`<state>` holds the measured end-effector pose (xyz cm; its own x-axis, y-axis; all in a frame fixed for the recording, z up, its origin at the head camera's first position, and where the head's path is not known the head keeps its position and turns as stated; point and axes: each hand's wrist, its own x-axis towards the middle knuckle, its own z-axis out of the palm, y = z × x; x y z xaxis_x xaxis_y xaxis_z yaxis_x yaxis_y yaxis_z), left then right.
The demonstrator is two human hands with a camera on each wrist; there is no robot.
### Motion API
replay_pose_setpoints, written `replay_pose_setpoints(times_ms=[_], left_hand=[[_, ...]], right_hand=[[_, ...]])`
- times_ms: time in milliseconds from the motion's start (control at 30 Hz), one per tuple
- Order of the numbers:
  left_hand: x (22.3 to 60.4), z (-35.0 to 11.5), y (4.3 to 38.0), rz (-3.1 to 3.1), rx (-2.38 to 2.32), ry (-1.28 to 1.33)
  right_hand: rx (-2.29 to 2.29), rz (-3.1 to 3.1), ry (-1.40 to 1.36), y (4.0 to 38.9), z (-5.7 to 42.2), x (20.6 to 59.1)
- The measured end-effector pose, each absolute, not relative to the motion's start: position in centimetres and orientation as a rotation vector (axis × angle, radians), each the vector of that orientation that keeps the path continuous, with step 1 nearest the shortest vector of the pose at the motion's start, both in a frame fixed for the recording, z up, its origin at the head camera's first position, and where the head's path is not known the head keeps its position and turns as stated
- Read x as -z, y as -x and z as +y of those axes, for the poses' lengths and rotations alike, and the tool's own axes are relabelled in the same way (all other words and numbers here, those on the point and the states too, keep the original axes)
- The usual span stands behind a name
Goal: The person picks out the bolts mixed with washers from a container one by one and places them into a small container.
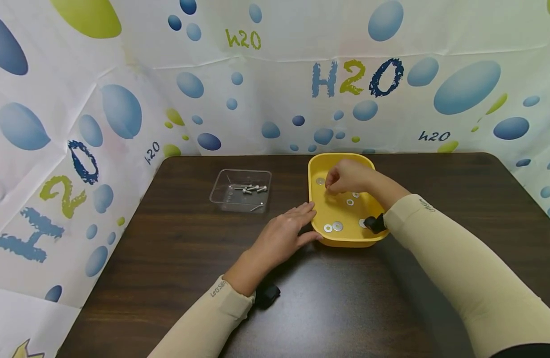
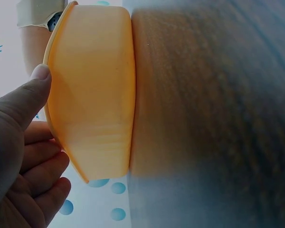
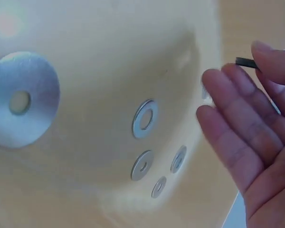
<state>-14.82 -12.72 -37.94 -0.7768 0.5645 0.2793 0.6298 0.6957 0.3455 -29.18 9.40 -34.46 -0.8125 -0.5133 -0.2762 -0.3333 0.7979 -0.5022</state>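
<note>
A yellow tray [image 1: 330, 210] stands at the table's back, with several flat metal washers [image 3: 40, 80] of different sizes on its floor. My left hand [image 1: 278, 234] holds its near left corner, the thumb [image 2: 31, 92] on the near rim and the bent fingers at the left side. Over the tray's inside is my right hand [image 1: 352, 177]. In the right wrist view its thumb and a finger pinch a small dark flat piece [image 3: 246, 62], seen edge-on, so its kind is unclear. The remaining fingers of that hand stay near the tray wall.
Left of the tray, a clear plastic box [image 1: 225, 204] contains several metal bolts [image 1: 253, 188]. Both stand on a dark wooden table [image 1: 176, 258]. A printed white curtain [image 1: 275, 89] hangs behind and along the left side.
</note>
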Motion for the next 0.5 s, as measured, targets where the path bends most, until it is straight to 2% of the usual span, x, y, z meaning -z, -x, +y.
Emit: replay_pose_setpoints(times_ms=[500], left_hand=[[37.2, -14.0, 15.0, -2.742, 0.667, 0.931]], right_hand=[[0.818, 2.691, 0.596, 28.8, 8.5, 33.4]])
